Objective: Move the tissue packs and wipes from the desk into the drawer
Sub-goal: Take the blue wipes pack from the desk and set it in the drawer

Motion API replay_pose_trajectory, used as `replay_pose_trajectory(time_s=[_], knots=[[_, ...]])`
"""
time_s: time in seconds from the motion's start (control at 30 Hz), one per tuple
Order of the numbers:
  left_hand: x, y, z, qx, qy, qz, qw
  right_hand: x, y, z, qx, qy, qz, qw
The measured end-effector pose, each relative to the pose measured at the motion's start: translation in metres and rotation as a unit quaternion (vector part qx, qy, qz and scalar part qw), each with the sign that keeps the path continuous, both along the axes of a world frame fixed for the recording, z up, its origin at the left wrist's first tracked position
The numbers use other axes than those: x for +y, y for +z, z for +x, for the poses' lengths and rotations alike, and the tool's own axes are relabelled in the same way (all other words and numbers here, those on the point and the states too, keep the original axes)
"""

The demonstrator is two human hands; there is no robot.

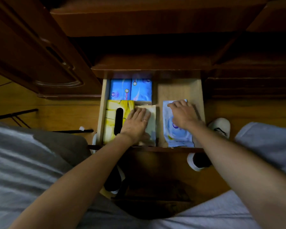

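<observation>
The open wooden drawer [178,90] holds two blue tissue packs [130,89] side by side at its back left. A yellow tissue box [111,119] with a dark slot lies at the front left. Beside it lies a pale tissue pack [152,123], and my left hand [136,123] rests flat on it with fingers straight. At the front right lies a light blue wipes pack [175,131]. My right hand [182,114] lies over its far end, fingers bent down onto the wrapper.
The desk's dark underside [147,20] overhangs the drawer's back. A cabinet door [40,60] stands at the left. My white-shoed foot [220,127] is on the wooden floor right of the drawer. Black rods [15,114] lie on the floor at the left.
</observation>
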State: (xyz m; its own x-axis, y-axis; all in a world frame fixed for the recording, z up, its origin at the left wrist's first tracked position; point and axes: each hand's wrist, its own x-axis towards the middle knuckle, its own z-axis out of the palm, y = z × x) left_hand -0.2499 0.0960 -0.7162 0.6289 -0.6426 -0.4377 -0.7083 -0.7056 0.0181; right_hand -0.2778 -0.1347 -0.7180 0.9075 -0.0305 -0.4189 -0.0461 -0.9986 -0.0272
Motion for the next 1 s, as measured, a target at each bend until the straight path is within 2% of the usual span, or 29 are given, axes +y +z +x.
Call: replay_pose_trajectory(time_s=[0.07, 0.17, 0.3, 0.53, 0.7, 0.83, 0.93, 1.0], knots=[[-0.004, -0.002, 0.001, 0.001, -0.029, 0.064, 0.998, -0.027, 0.004, -0.01, 0.071, 0.117, -0.116, 0.984], [-0.005, -0.004, -0.001, -0.024, -0.066, 0.122, 0.99, -0.033, -0.003, -0.025, 0.114, 0.169, -0.185, 0.961], [-0.005, -0.008, -0.004, -0.038, -0.069, 0.14, 0.987, -0.011, -0.023, -0.04, 0.131, 0.117, -0.145, 0.974], [-0.007, -0.018, -0.003, -0.043, -0.071, 0.148, 0.986, 0.012, -0.03, -0.042, 0.104, 0.051, -0.127, 0.985], [-0.006, -0.016, -0.004, -0.042, -0.067, 0.136, 0.988, 0.011, -0.025, -0.045, 0.096, 0.067, -0.096, 0.988], [-0.004, -0.006, -0.004, -0.035, -0.064, 0.11, 0.991, -0.01, -0.005, -0.036, 0.013, 0.039, -0.063, 0.997], [-0.005, 0.003, -0.003, -0.027, -0.049, 0.067, 0.996, -0.018, 0.015, -0.022, -0.061, 0.034, -0.11, 0.991], [-0.006, 0.014, -0.004, -0.024, -0.029, 0.028, 0.999, -0.02, 0.028, -0.02, -0.057, 0.033, -0.125, 0.99]])
